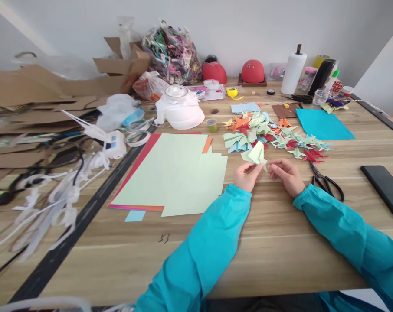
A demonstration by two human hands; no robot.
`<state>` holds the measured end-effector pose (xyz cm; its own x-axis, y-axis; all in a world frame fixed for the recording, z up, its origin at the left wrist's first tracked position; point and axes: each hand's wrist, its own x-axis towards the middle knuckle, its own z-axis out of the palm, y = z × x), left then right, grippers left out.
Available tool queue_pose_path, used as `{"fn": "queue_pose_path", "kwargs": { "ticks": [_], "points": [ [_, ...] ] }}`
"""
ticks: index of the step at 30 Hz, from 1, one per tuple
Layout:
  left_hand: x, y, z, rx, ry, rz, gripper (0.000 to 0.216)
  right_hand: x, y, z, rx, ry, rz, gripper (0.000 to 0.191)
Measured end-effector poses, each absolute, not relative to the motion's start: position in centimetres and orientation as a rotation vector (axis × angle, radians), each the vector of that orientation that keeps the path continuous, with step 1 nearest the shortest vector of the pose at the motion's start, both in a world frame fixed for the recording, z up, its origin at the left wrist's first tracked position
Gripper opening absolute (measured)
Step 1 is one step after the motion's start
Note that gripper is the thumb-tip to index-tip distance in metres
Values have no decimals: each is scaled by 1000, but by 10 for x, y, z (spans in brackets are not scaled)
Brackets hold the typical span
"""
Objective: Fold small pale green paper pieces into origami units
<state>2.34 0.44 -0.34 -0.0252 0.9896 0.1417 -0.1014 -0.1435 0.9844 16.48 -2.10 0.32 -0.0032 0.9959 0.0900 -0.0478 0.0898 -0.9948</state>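
Note:
A pale green folded paper crane [257, 153] is pinched between the thumb and fingers of my left hand [247, 175], just above the table. Close to the crane's right tip, my right hand [288, 175] has its thumb and fingertips pressed together; whether paper lies between them is hidden. Beyond both hands spreads a heap of folded paper cranes [260, 125] in green, orange, red and blue. Black-handled scissors [328, 180] lie beside my right wrist. Left of my hands is a stack of coloured paper sheets [170, 173], pale green on top.
A black phone [383, 190] lies at the right. Turquoise paper [325, 124] sits behind the cranes, near a white bottle [293, 73]. A small green spool [212, 125] stands beyond the sheets. Cables, a white router [113, 144] and cardboard [24, 89] crowd the left.

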Motion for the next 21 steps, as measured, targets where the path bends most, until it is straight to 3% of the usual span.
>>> {"fn": "queue_pose_path", "kwargs": {
  "ticks": [5, 12, 21],
  "points": [
    [25, 6, -6, 1028, 1032, 1279, 21, 162, -20, 2, -1143, -1333, 1056, 30],
    [25, 10, -14, 1039, 823, 1178, 25, 164, -20, 4, -1070, -1409, 1218, 27],
    [22, 11, -12, 985, 902, 1121, 30, 169, -19, 4, -1093, -1345, 1254, 27]
  ]
}}
